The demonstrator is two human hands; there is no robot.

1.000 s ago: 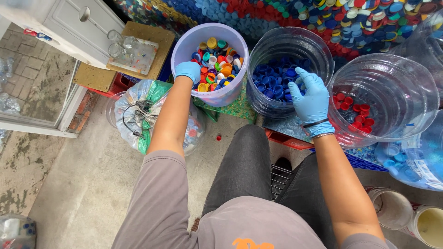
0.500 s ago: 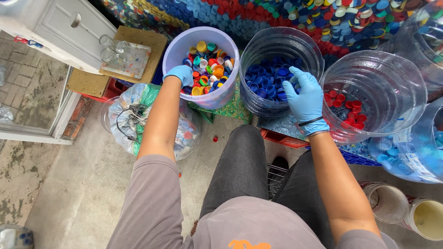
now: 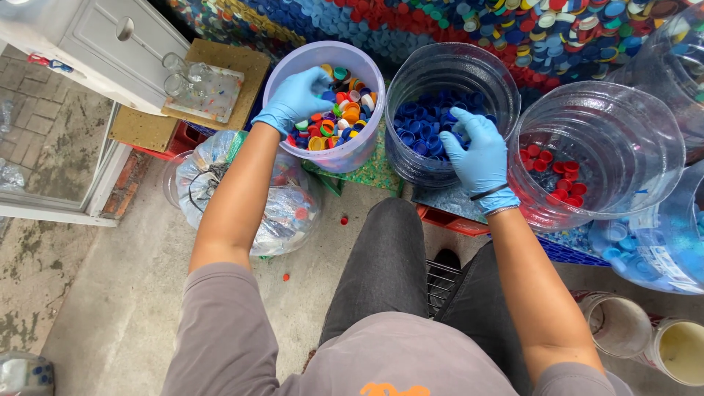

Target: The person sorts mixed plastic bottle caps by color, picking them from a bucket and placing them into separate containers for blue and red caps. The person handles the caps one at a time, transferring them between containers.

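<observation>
Gloved hands have shifted since half a second ago: the left hand (image 3: 299, 99), which then sat at the near rim of the lilac bucket (image 3: 364, 152), now reaches further in over the mixed-colour bottle caps (image 3: 336, 121), fingers curled downward; whether they pinch a cap cannot be told, since the fingertips are buried among the caps. The right hand (image 3: 475, 154), earlier spread flat above the clear bucket (image 3: 411, 158), has dropped over its near edge with fingers loosely open, touching the blue caps (image 3: 422, 121) inside and holding nothing visible. To the right stands another clear bucket (image 3: 645, 147) with a few red caps (image 3: 561, 176). Beside the left forearm lies a tied plastic bag (image 3: 282, 213), its contents hard to make out through the film. Jars (image 3: 678, 348) at the lower right are cut off by the picture's edge.
</observation>
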